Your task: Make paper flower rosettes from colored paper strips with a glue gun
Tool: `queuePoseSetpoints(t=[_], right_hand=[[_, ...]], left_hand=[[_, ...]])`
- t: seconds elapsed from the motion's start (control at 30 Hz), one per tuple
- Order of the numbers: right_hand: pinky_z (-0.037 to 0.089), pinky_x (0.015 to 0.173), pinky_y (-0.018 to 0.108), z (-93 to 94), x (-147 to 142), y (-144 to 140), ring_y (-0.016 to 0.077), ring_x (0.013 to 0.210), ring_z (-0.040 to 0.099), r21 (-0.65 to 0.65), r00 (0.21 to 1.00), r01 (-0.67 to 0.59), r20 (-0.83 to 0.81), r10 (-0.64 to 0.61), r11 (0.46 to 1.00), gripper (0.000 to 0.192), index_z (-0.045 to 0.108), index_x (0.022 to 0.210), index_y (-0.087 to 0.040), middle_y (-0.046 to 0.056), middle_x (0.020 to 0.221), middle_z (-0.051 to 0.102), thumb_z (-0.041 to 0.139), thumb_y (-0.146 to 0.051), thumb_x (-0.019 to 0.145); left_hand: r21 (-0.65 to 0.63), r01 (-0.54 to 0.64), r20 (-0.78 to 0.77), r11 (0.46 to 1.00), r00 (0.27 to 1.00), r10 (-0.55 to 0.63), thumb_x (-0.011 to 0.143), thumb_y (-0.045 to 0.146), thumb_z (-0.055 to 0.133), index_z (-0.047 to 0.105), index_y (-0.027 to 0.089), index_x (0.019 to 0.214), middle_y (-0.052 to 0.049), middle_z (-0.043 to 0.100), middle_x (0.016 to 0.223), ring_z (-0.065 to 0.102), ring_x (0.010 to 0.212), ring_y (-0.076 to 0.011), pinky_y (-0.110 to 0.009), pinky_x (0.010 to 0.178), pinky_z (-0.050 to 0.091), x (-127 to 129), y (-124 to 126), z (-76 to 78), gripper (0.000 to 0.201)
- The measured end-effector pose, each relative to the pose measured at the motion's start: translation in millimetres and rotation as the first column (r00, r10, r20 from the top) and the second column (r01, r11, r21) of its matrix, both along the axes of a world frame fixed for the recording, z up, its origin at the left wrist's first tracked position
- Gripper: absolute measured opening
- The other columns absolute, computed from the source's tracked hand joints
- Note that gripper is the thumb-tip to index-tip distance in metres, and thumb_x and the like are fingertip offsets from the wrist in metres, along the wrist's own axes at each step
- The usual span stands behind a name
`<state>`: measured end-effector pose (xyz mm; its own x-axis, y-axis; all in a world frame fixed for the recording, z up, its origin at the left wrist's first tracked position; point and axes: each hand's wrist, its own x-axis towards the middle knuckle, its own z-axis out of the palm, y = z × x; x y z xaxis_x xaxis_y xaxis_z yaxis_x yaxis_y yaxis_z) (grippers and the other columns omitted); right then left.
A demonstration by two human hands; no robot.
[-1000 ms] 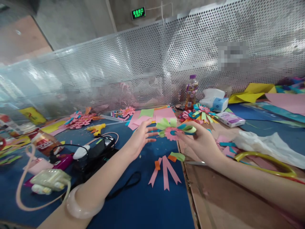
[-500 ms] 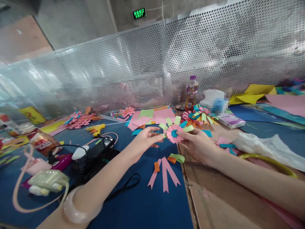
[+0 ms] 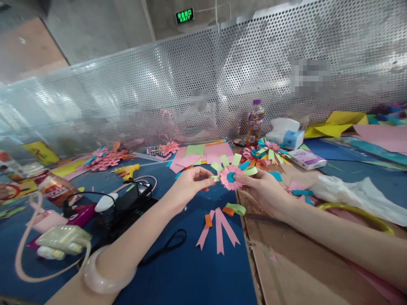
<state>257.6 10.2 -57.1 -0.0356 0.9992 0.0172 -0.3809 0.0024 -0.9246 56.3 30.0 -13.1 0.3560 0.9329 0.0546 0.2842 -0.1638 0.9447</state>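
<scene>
Above the seam between the blue mat and the brown board, my right hand (image 3: pixel 267 190) holds a paper flower (image 3: pixel 224 180) with its thumb on the blue centre. The flower has a pink pleated ring, with green loops and a blue piece fanning out behind. My left hand (image 3: pixel 192 186) pinches a green paper loop (image 3: pixel 216 178) at the flower's left edge. Below them lie pink paper strips (image 3: pixel 219 233) with notched ends, small orange pieces and a loose green loop (image 3: pixel 237 208).
Left of my arm are a yellow glue gun (image 3: pixel 127 171), a purple power strip (image 3: pixel 82 215) with cables and a jar (image 3: pixel 52 186). Finished paper flowers (image 3: pixel 270 150), a drink bottle (image 3: pixel 255 123) and tissue packs (image 3: pixel 307 159) stand behind. Crumpled white plastic (image 3: pixel 359 195) lies right.
My left fingers have closed together on the green loop. The flower stays almost in place in my right hand. At the far left edge, part of another person's hand has come into view.
</scene>
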Motion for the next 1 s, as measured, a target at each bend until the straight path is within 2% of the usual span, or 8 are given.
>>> queuePoseSetpoints(t=[0.2, 0.57, 1.0], right_hand=[[0.046, 0.072, 0.03, 1.8, -0.5, -1.3, 0.0141, 0.073, 0.058, -0.017, 1.0, -0.004, -0.007, 0.004, 1.0, 0.026, 0.062, 0.073, -0.017, 0.001, 0.075, 0.063, 0.08, -0.03, 0.06], [0.049, 0.078, 0.035, 2.4, -1.4, -4.6, 0.0207, 0.085, 0.063, -0.041, 0.998, -0.059, -0.023, 0.058, 0.997, 0.027, 0.062, 0.081, -0.017, 0.006, 0.09, 0.068, 0.077, -0.032, 0.065], [0.049, 0.075, 0.032, 3.8, -2.3, -5.9, 0.0197, 0.084, 0.063, -0.015, 0.998, -0.054, 0.019, 0.054, 0.998, 0.027, 0.064, 0.081, -0.017, 0.006, 0.089, 0.068, 0.077, -0.034, 0.064]], left_hand=[[0.016, 0.014, 0.011, 1.0, 1.0, -0.014, 0.074, 0.026, 0.065, 0.061, 0.015, 0.083, -0.003, 0.061, 0.084, 0.056, 0.074, -0.0122, -0.025, 0.066, 0.046, -0.1, -1.0, 2.6, 0.015], [0.047, 0.019, -0.02, 0.999, 1.0, -0.019, 0.075, 0.024, 0.063, 0.062, 0.015, 0.086, -0.004, 0.06, 0.087, 0.056, 0.077, -0.0135, -0.026, 0.067, 0.047, 0.7, -1.2, 5.1, 0.015], [0.071, 0.014, -0.033, 0.997, 0.999, -0.012, 0.075, 0.026, 0.063, 0.062, 0.015, 0.09, -0.006, 0.062, 0.092, 0.056, 0.079, -0.0146, -0.027, 0.068, 0.047, 0.2, -1.2, 5.7, 0.018]])
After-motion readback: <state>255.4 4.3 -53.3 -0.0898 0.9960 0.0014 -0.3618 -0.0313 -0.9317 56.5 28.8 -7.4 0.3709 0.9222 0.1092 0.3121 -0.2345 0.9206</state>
